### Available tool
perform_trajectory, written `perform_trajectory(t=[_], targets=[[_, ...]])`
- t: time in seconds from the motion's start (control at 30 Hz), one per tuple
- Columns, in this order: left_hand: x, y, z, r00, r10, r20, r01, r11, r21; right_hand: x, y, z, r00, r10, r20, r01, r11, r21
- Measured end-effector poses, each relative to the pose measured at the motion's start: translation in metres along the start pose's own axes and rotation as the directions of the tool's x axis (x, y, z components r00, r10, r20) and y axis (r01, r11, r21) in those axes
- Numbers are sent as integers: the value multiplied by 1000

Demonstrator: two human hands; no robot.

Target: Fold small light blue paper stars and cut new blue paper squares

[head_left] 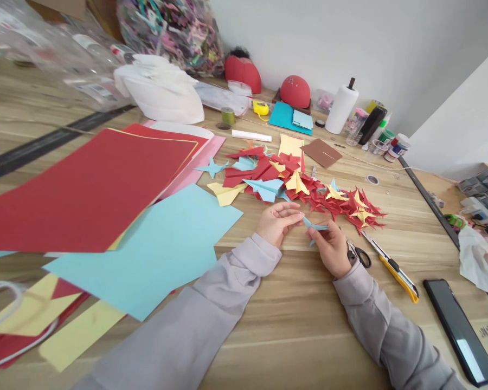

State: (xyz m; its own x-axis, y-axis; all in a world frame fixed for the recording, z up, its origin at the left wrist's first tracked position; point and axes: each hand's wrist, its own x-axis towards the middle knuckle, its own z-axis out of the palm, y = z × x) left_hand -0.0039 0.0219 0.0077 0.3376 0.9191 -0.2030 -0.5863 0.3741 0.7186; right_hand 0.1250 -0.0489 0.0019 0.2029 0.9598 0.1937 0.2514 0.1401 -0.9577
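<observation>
Head view shows the right hand [329, 250] pinching a small folded blue paper [318, 226] above the surface [301, 330], just short of the red, yellow and blue paper pile [296, 181]. The left hand [277, 223] has its fingertips at the paper's left tip; whether they grip it, I cannot tell. The right hand and wrist partly hide the scissors [364, 257]. Clear bottles [85, 59] at upper left are blurred and cut off. Bare wood lies between the forearms. Handwriting [486, 330] beside the phone [451, 319] is unreadable; jar labels [399, 147] are too small.
</observation>
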Motion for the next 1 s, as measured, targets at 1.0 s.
perform_trajectory(t=[1.0], targets=[[-1,1,-1,995,-12,103,7,999,46,-2,1,-1,881,-473,5,392,724,-567]])
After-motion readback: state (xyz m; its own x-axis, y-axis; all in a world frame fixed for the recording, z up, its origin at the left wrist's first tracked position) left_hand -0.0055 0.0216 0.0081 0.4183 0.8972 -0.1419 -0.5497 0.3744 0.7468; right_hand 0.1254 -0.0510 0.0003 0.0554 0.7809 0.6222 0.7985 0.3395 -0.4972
